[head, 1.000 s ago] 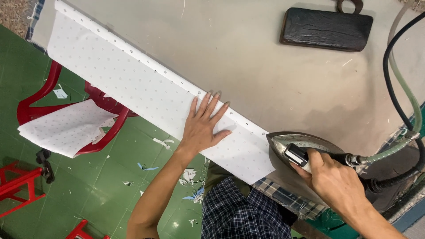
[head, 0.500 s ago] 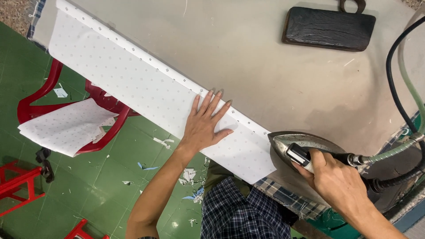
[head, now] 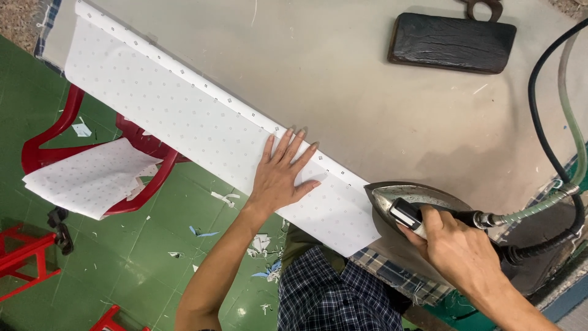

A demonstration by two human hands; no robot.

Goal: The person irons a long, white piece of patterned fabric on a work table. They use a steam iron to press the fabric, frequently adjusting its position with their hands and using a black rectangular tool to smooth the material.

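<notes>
A long strip of white dotted fabric [head: 184, 104] lies folded along the near edge of a grey ironing table [head: 343, 79], hanging over its side. My left hand [head: 282, 175] rests flat on the fabric with fingers spread. My right hand [head: 456, 248] grips the handle of a metal steam iron [head: 404, 196], whose tip sits at the fabric's right end.
A dark worn pad [head: 453, 43] lies at the table's far right. A black cable [head: 539, 110] and a green hose [head: 566, 104] run to the iron. A red plastic chair [head: 138, 199] holding more white dotted fabric [head: 86, 178] stands on the green floor, with scraps scattered about.
Hardly anything has moved: my left hand stays pressed on the fabric and the iron stays at the fabric's right end.
</notes>
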